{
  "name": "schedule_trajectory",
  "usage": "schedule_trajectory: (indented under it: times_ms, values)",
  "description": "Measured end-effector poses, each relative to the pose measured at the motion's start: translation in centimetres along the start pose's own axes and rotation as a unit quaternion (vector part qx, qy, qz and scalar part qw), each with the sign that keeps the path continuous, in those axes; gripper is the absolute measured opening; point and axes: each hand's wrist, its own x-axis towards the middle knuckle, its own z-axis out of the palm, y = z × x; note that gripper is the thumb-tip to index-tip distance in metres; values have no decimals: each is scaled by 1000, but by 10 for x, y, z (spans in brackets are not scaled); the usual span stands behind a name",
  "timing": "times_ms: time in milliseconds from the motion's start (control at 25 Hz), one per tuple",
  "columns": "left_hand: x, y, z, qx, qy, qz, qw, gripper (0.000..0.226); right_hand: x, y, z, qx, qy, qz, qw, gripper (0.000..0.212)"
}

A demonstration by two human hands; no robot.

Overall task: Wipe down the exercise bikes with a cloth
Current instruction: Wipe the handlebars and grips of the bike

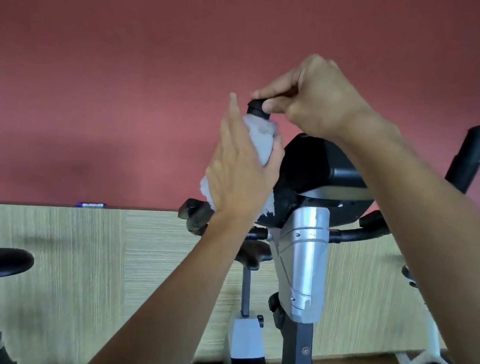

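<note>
hands (270, 142) wiping handlebar (256, 106), cloth (260, 140)

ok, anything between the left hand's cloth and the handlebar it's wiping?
Nothing visible. The left hand wraps the cloth directly around the upright handlebar; the right hand pinches the bar's black end cap just above the cloth, not between them.
</note>
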Motion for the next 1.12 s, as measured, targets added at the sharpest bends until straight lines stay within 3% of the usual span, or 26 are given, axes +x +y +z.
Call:
schedule_trajectory:
  times_ms: [200,440,720,920,1120]
  values:
    - [-8,-2,-5,-28,-30,-19,999,89,4,0,8,-7,39,47,998,19]
    - [2,7,-1,-26,-15,-15,999,92,1,1,14,11,73,70,995,18]
    - [17,6,0,-16,-41,-11,999,93,3,-2,15,23,57,87,994,19]
    - [-24,-16,-10,-49,-39,-23,998,87,-3,-6,9,39,65,92,993,18]
    - [17,6,-1,-32,-45,-31,998,88,-1,-5,14,39,71,87,993,19]
